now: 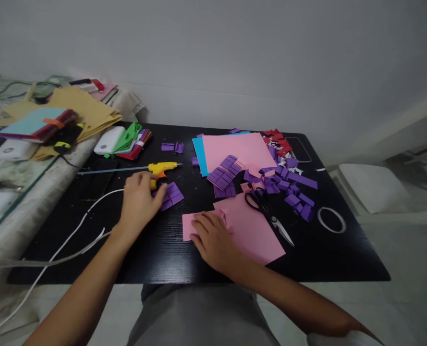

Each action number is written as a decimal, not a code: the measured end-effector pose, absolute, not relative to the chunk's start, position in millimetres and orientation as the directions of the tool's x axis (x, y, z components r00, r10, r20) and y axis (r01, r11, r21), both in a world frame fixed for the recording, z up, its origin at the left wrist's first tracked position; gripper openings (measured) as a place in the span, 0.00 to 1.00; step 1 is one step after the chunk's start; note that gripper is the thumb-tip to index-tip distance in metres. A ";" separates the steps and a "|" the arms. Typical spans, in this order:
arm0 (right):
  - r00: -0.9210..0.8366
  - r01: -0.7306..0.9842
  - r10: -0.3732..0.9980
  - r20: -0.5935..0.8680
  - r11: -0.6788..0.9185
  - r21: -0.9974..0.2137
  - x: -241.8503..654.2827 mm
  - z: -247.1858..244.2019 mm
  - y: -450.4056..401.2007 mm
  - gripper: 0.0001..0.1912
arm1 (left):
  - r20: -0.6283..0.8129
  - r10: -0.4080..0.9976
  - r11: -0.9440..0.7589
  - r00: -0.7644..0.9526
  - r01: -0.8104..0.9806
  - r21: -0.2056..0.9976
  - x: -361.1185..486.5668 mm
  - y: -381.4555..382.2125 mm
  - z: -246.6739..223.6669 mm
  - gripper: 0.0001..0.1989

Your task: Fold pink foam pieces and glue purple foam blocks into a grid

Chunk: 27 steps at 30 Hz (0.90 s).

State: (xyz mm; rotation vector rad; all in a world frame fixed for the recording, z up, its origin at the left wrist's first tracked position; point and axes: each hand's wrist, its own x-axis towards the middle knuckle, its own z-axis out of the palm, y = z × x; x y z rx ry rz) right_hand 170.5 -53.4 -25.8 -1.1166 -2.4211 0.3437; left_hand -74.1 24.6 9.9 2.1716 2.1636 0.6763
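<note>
The left hand [140, 196] curved at the glue gun [163, 166], whether closed could not be told; the right hand [215, 240], spread, covered pink paper [189, 227], presumably steadying it, scissors [274, 219] rightward.

A yellow glue gun [162, 167] points rightward, beyond and left of a flat pink strip [188, 227].

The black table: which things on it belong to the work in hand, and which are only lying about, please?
Seem part of the work:
- yellow glue gun, left hand at its handle
- pink strip, under the right hand
- purple panel, beside the left hand

Seem only lying about:
- white ring
- red scraps
- green bundle
</note>
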 end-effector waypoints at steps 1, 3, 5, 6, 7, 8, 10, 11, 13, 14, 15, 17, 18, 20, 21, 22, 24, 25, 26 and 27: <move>-0.571 0.649 0.767 0.293 0.640 -0.412 171.1 -25.9 -53.4 0.13 | 0.262 0.957 0.047 -0.125 0.956 0.288 -76.1 30.9 13.1 0.24; -0.563 0.643 0.773 0.292 0.632 -0.433 172.3 -26.0 -53.6 0.13 | 0.108 0.956 0.236 -0.273 0.934 0.270 -79.5 46.1 17.5 0.28; -0.554 0.641 0.779 0.293 0.624 -0.447 173.0 -26.1 -53.9 0.13 | -0.047 0.936 0.350 -0.349 0.905 0.244 -81.5 62.1 18.2 0.30; -0.551 0.641 0.781 0.294 0.622 -0.449 173.1 -26.2 -54.1 0.13 | -0.091 0.933 0.361 -0.349 0.902 0.238 -82.2 69.2 17.3 0.29; -0.549 0.642 0.781 0.297 0.622 -0.448 173.2 -26.5 -54.3 0.13 | -0.118 0.933 0.360 -0.341 0.901 0.242 -82.8 75.1 16.1 0.27; -0.547 0.643 0.782 0.298 0.621 -0.448 173.2 -26.9 -54.4 0.13 | -0.132 0.934 0.355 -0.332 0.899 0.255 -83.7 79.5 15.0 0.25; -0.545 0.643 0.783 0.300 0.620 -0.450 173.1 -27.9 -54.5 0.13 | -0.133 0.936 0.350 -0.325 0.894 0.280 -86.8 82.9 14.0 0.21; -0.541 0.640 0.784 0.304 0.618 -0.457 173.1 -28.5 -54.5 0.13 | -0.115 0.935 0.353 -0.334 0.885 0.303 -89.2 81.7 14.8 0.20; -0.532 0.629 0.788 0.309 0.612 -0.479 173.4 -29.2 -54.4 0.13 | -0.046 0.933 0.343 -0.356 0.848 0.404 -95.2 73.6 19.2 0.18; -0.529 0.623 0.790 0.309 0.609 -0.491 173.7 -29.2 -54.4 0.13 | -0.008 0.932 0.316 -0.362 0.802 0.507 -98.2 67.2 22.7 0.17; -0.527 0.619 0.792 0.306 0.605 -0.500 174.0 -29.1 -54.3 0.13 | 0.019 0.935 0.263 -0.355 0.727 0.634 -101.0 59.6 26.7 0.16; -0.531 0.620 0.794 0.296 0.602 -0.503 174.7 -28.3 -54.2 0.12 | 0.031 0.955 0.112 -0.295 0.457 0.882 -104.9 42.0 35.8 0.18; -0.536 0.623 0.792 0.292 0.604 -0.498 175.0 -27.9 -54.1 0.11 | 0.002 0.967 0.083 -0.254 0.323 0.943 -106.1 32.8 40.2 0.20; -0.542 0.625 0.787 0.295 0.612 -0.485 175.4 -27.5 -54.0 0.11 | -0.074 0.980 0.110 -0.187 0.194 0.975 -107.6 15.6 47.6 0.26; -0.544 0.623 0.784 0.299 0.617 -0.481 175.6 -27.5 -53.9 0.11 | -0.098 0.984 0.127 -0.150 0.199 0.972 -108.4 8.1 50.0 0.26; -0.546 0.621 0.780 0.304 0.621 -0.479 175.7 -27.6 -53.9 0.11 | -0.126 0.986 0.150 -0.113 0.245 0.958 -109.6 1.8 51.1 0.25; -0.550 0.616 0.776 0.308 0.626 -0.479 176.0 -28.1 -54.0 0.12 | -0.205 0.978 0.202 -0.032 0.378 0.903 -113.1 -7.6 49.4 0.23; -0.551 0.616 0.777 0.305 0.625 -0.479 176.1 -28.2 -54.0 0.12 | -0.244 0.970 0.218 0.002 0.446 0.868 -115.2 -10.6 46.7 0.22; -0.551 0.618 0.777 0.303 0.624 -0.478 176.2 -28.3 -54.1 0.12 | -0.268 0.963 0.218 0.024 0.513 0.830 -117.2 -12.7 43.1 0.23; -0.551 0.620 0.778 0.302 0.624 -0.476 176.2 -28.4 -54.1 0.12 | -0.279 0.959 0.207 0.042 0.568 0.797 -119.0 -14.1 38.9 0.24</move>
